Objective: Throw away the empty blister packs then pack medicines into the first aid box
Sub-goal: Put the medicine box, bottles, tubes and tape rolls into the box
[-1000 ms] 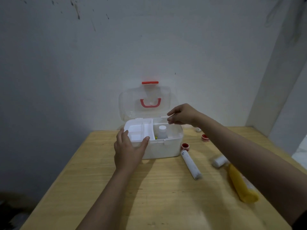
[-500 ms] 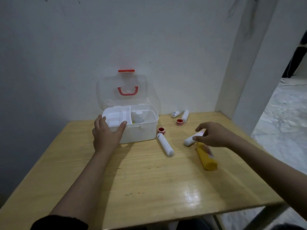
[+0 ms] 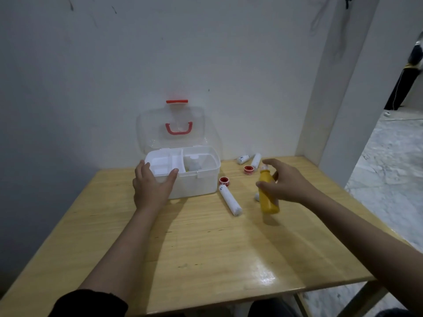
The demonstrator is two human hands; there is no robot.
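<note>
Over the wooden table (image 3: pixel 206 243), right hand (image 3: pixel 288 181) holds yellow bottle (image 3: pixel 267 195) upright.

Pale wooden worktop (image 3: pixel 206 248), glossy, glare patch near front right edge. Pushed into corner against plain whitish wall (image 3: pixel 160 53), a few dark scuffs high up. White pillar (image 3: pixel 338 88) at right rear. Beyond it, mottled grey floor (image 3: pixel 389 168). Dark standing figure (image 3: pixel 409 76) far right, blurred.
</note>
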